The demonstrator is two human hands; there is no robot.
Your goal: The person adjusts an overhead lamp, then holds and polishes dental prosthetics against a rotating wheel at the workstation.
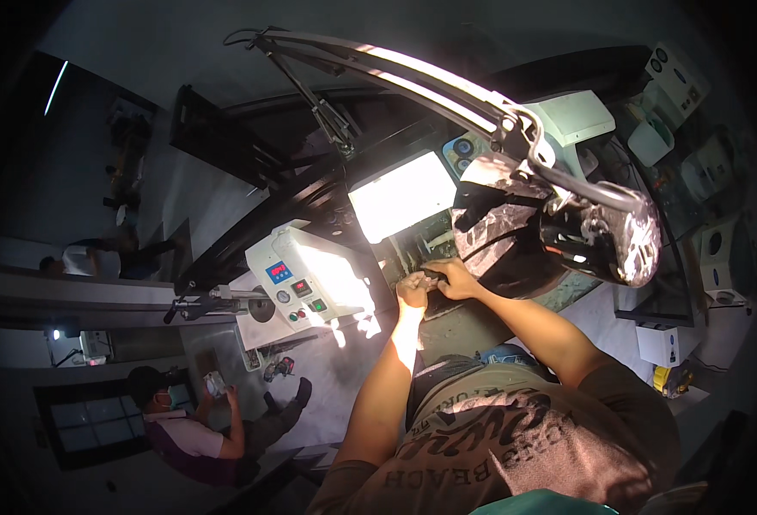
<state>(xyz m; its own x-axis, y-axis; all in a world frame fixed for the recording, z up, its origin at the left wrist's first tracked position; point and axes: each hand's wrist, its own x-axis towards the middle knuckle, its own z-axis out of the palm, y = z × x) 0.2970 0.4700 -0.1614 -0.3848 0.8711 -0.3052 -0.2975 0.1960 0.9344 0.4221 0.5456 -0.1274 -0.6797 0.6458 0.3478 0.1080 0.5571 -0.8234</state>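
Close together at the middle of the head view, both hands work over a dark, cluttered bench (447, 330). My left hand (413, 293) has its fingers curled and pressed together; whatever they hold is too small to name. My right hand (454, 280) is closed round a small dark piece (433, 274), its fingertips meeting those of the left. The kind of that piece cannot be made out. Just beyond the hands lie small metal parts (430, 240), partly in shadow.
A white control box (310, 279) with displays and buttons stands left of the hands. A bright white panel (402, 197) is beyond them. A jointed lamp arm (430, 77) carries a plastic-wrapped lamp head (601, 232) on the right. Another person (194, 425) sits at lower left, holding something pale.
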